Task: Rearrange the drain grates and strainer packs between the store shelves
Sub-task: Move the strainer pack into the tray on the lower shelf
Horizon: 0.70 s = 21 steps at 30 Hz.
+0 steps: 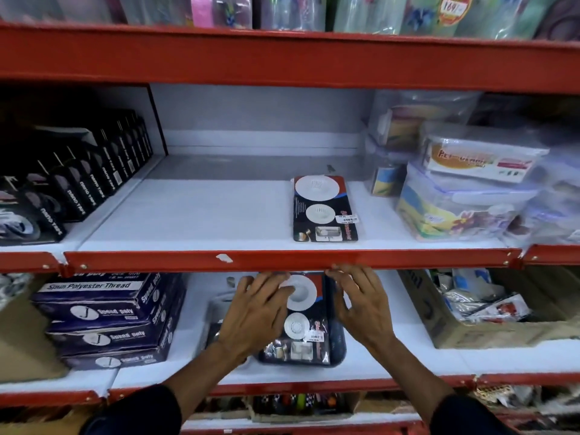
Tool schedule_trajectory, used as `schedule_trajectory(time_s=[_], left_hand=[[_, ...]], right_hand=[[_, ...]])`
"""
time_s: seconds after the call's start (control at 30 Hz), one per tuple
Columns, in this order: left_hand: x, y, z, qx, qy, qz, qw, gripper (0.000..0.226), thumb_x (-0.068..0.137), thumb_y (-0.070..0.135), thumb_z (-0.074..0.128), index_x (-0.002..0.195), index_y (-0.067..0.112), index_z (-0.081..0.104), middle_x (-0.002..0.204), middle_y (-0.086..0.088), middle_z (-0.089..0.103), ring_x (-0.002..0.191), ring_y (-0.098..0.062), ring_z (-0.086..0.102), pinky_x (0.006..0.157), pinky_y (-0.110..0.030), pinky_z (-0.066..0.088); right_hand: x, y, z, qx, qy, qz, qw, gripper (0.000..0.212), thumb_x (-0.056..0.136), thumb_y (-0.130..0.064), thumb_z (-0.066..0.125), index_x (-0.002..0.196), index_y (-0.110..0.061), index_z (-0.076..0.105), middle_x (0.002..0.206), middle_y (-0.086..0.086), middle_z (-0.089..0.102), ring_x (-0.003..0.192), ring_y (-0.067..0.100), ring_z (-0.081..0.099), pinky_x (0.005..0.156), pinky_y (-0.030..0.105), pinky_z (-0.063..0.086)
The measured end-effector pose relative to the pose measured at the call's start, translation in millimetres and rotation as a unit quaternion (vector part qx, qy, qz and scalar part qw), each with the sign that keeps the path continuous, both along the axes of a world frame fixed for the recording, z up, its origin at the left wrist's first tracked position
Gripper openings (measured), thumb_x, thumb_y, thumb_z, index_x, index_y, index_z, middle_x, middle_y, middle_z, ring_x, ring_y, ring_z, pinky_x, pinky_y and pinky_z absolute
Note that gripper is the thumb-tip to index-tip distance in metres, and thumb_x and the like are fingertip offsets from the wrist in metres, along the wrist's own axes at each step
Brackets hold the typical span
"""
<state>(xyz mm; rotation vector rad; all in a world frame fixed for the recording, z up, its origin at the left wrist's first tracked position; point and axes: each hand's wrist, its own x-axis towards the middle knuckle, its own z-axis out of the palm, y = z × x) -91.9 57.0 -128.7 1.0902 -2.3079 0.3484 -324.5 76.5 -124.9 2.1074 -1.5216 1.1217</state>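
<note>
Both my hands are on the lower shelf (pixel 392 365), either side of a strainer pack (pixel 306 321) that lies flat there on top of what looks like a stack of the same packs. My left hand (pixel 255 312) lies spread over the pack's left half, fingers (pixel 276 285) loose and reaching onto the big white strainer at its top. My right hand (pixel 361 304) is at the pack's right edge, fingers slightly curled against it, fingertips up near the red lip of the shelf above. Neither hand has closed on the pack; both are open and only touching it.

A second strainer pack (pixel 324 210) lies flat on the middle shelf (pixel 188 221), alone on the white board, right of centre. To its right stand clear plastic boxes (pixel 464 189); far left, a row of black boxes (pixel 78 183). On the lower shelf, dark blue thread boxes (pixel 103 318) are stacked at the left and an open carton (pixel 464 334) of goods sits at the right.
</note>
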Motion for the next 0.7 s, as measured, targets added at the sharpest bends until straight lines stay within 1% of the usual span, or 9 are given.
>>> schedule_trajectory(time_s=[0.1,0.17,0.23,0.3,0.4,0.47,0.57,0.63,0.7], left_hand=[[-10,-14,33,-0.057,0.014,-0.009,0.998,0.041,0.091,0.031,0.053,0.13,0.02,0.057,0.147,-0.004,0.051,0.136,-0.023,0.044,0.107,-0.049,0.039],[-21,-29,51,-0.04,-0.001,0.004,0.999,0.049,0.096,0.035,0.043,0.142,0.02,0.045,0.158,-0.007,0.036,0.147,-0.025,0.029,0.119,-0.052,0.025],[-33,-48,65,0.022,-0.004,0.037,0.999,0.053,0.099,0.04,0.033,0.147,0.019,0.036,0.16,-0.01,0.029,0.151,-0.026,0.021,0.122,-0.054,0.018],[-44,-71,73,0.126,0.019,0.081,0.989,0.056,0.099,0.046,0.026,0.146,0.018,0.035,0.155,-0.015,0.037,0.147,-0.031,0.029,0.12,-0.055,0.022],[-56,-95,89,0.299,0.119,0.091,0.943,0.052,0.098,0.05,0.023,0.124,0.015,0.051,0.126,-0.017,0.065,0.115,-0.036,0.061,0.101,-0.048,0.049],[-61,-101,104,0.344,0.169,0.083,0.92,0.043,0.1,0.041,0.035,0.116,0.008,0.057,0.121,-0.019,0.068,0.105,-0.035,0.065,0.092,-0.044,0.054],[-64,-107,120,0.356,0.237,0.117,0.896,0.035,0.097,0.031,0.051,0.112,0.002,0.064,0.124,-0.019,0.064,0.115,-0.035,0.061,0.098,-0.038,0.049],[-61,-112,124,0.384,0.325,0.131,0.854,0.018,0.091,0.025,0.064,0.087,0.008,0.068,0.104,-0.016,0.065,0.108,-0.032,0.064,0.096,-0.039,0.05],[-54,-114,128,0.43,0.418,0.125,0.791,0.009,0.083,0.015,0.072,0.083,0.006,0.07,0.099,-0.018,0.07,0.096,-0.031,0.068,0.091,-0.042,0.055]], right_hand=[[0,-21,30,-0.009,0.039,-0.01,0.999,0.042,0.087,-0.016,0.059,0.129,-0.015,0.06,0.138,0.008,0.057,0.129,0.029,0.048,0.108,0.042,0.039],[0,-36,46,0.027,0.041,-0.044,0.998,0.051,0.089,-0.024,0.056,0.139,-0.016,0.051,0.149,0.011,0.045,0.14,0.032,0.036,0.116,0.047,0.03],[-1,-52,56,0.083,0.03,-0.089,0.992,0.053,0.093,-0.038,0.047,0.143,-0.02,0.045,0.153,0.012,0.039,0.143,0.033,0.031,0.117,0.05,0.026],[-5,-68,64,0.165,-0.02,-0.119,0.979,0.054,0.095,-0.05,0.035,0.141,-0.023,0.044,0.149,0.014,0.045,0.139,0.035,0.036,0.114,0.05,0.032],[-9,-85,82,0.297,-0.152,-0.099,0.938,0.059,0.091,-0.057,0.034,0.137,-0.021,0.047,0.13,0.019,0.06,0.122,0.041,0.052,0.102,0.048,0.046],[-12,-91,97,0.324,-0.202,-0.083,0.921,0.048,0.093,-0.044,0.046,0.13,-0.014,0.054,0.123,0.018,0.066,0.112,0.039,0.06,0.093,0.038,0.05],[-16,-94,113,0.279,-0.245,-0.092,0.924,0.029,0.093,-0.018,0.058,0.118,-0.006,0.064,0.119,0.017,0.07,0.105,0.035,0.064,0.078,0.027,0.045],[-24,-95,116,0.255,-0.324,-0.093,0.906,0.028,0.088,-0.012,0.064,0.114,-0.003,0.068,0.118,0.014,0.07,0.106,0.033,0.065,0.089,0.029,0.049],[-34,-96,115,0.24,-0.423,-0.078,0.87,0.029,0.082,-0.009,0.07,0.111,-0.007,0.071,0.115,0.011,0.072,0.103,0.028,0.068,0.097,0.041,0.053]])
